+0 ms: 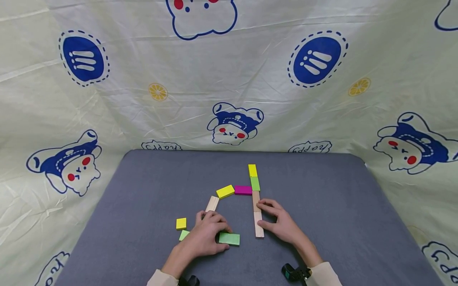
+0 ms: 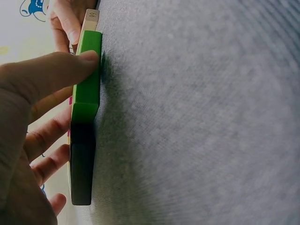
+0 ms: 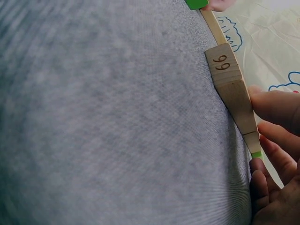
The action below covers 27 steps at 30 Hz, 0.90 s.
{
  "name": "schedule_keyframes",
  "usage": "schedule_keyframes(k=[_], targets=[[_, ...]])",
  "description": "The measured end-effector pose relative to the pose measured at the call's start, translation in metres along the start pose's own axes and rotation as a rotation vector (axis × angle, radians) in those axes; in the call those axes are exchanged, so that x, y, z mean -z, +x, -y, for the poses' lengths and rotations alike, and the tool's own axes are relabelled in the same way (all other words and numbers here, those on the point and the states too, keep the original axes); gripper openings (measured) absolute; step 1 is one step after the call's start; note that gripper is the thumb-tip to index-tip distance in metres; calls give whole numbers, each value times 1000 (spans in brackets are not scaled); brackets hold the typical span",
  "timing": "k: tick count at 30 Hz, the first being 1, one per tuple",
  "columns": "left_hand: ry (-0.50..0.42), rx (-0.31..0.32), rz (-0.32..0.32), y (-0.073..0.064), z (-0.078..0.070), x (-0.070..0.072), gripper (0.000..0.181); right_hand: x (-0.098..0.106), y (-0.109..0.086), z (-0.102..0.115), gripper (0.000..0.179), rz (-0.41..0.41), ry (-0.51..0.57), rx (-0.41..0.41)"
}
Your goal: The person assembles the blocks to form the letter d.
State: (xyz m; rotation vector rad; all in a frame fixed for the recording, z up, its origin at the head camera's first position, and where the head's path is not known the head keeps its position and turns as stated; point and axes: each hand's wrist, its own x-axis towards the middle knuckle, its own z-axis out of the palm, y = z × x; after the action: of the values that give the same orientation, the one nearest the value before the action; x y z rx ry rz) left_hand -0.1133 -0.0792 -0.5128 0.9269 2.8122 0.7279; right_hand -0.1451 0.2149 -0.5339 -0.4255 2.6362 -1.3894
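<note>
In the head view my left hand [image 1: 205, 236] pinches a green block [image 1: 229, 239], thumb on its near side and index finger on its far side. A dark block [image 2: 82, 164] lies end to end with that green block in the left wrist view. My right hand [image 1: 280, 222] touches the right side of two pale wooden blocks, thumb at the near block [image 1: 259, 230] and fingertips at the far block [image 1: 255, 198]. The near wooden block's end [image 3: 221, 61] shows a stamped number in the right wrist view. Part of another light green block [image 1: 184, 234] is hidden behind my left hand.
A green block [image 1: 255, 184] and a yellow block [image 1: 252, 170] continue the wooden column. Leftward from it run a magenta block [image 1: 243, 190], a yellow block [image 1: 225, 192] and a wooden block [image 1: 212, 203]. Another yellow block [image 1: 181, 223] lies at left on the grey table [image 1: 315, 186].
</note>
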Motion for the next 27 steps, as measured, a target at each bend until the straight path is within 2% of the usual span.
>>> schedule_keyframes(k=[14,17,22,24,27], targets=[[-112,23,-34,-9,8,17,38,0,0,1,57,5,-3,-22],[-139,27,-85,-15,12,23,48,0,0,1,56,6,3,-26],[-142,28,-218,-25,22,32,63,0,-1,1,55,2,-12,-30],[-141,49,-254,-30,28,36,65,0,-1,1,55,-5,-21,-26],[-147,121,-287,-41,40,41,63,-1,0,1,55,-6,-17,-24]])
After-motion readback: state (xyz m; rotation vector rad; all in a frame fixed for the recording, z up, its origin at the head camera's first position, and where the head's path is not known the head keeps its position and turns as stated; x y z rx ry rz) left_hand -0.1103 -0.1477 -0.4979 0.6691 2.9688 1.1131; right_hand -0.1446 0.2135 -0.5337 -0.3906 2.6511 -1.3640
